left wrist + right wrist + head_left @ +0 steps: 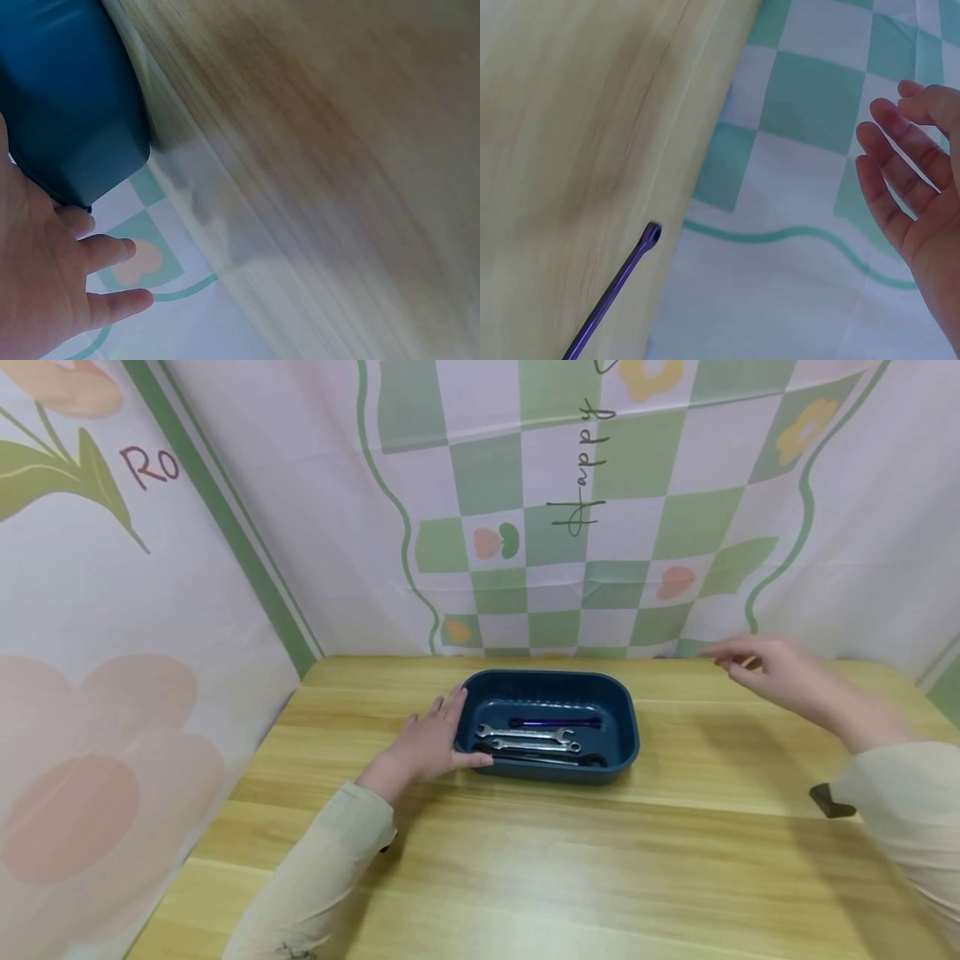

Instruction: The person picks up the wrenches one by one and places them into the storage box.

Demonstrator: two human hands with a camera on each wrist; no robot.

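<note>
A dark blue plastic tray (551,677) stands near the table's back edge with several wrenches inside: silver wrenches (525,734), a purple-blue wrench (555,722) and a black-ended wrench (592,761). My left hand (427,743) rests against the tray's left end, fingers spread and thumb lying over the front rim. To the right of the tray, my right hand (780,677) hovers above the back edge, fingers loosely bent and nothing in them. In the right wrist view, a purple wrench (611,292) lies on the table near that edge, apart from the hand; the arm seems to hide it from the head view.
A light wood table (525,877) carries the tray. Behind it hangs a printed cloth (555,477) with green and white checks, and another flowered cloth (112,693) hangs on the left side. Dark pieces show under both sleeve cuffs.
</note>
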